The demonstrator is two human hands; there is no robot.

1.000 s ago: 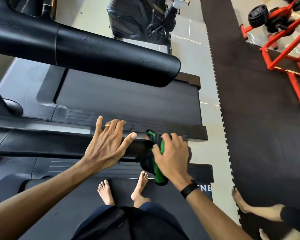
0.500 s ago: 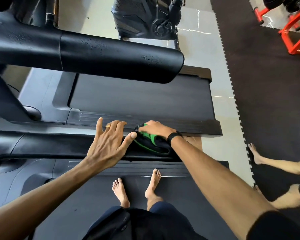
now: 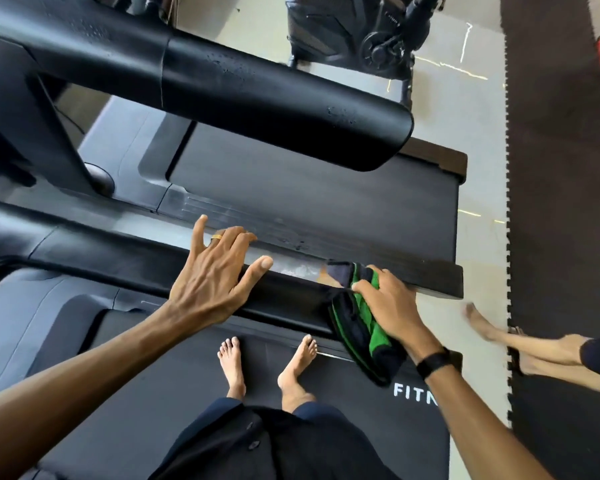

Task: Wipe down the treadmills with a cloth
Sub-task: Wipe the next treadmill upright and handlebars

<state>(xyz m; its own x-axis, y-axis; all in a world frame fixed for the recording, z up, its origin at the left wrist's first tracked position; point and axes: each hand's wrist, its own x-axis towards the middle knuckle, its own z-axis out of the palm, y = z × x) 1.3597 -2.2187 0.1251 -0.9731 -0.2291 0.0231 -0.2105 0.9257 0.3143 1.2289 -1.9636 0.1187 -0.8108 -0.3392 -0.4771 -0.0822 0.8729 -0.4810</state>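
1. The right hand (image 3: 392,313) presses a green-and-black cloth (image 3: 362,336) against the end of the near treadmill's black handrail (image 3: 146,268), fingers curled over the fabric and grasping it.
2. The left hand (image 3: 215,275) rests on the same handrail, fingers spread and released.
3. The neighbouring treadmill's thick handrail (image 3: 278,105) crosses above its belt (image 3: 326,199).
4. An exercise bike (image 3: 354,32) stands beyond.
5. Another person's bare legs (image 3: 534,351) lie at right on the black floor mat (image 3: 561,202).
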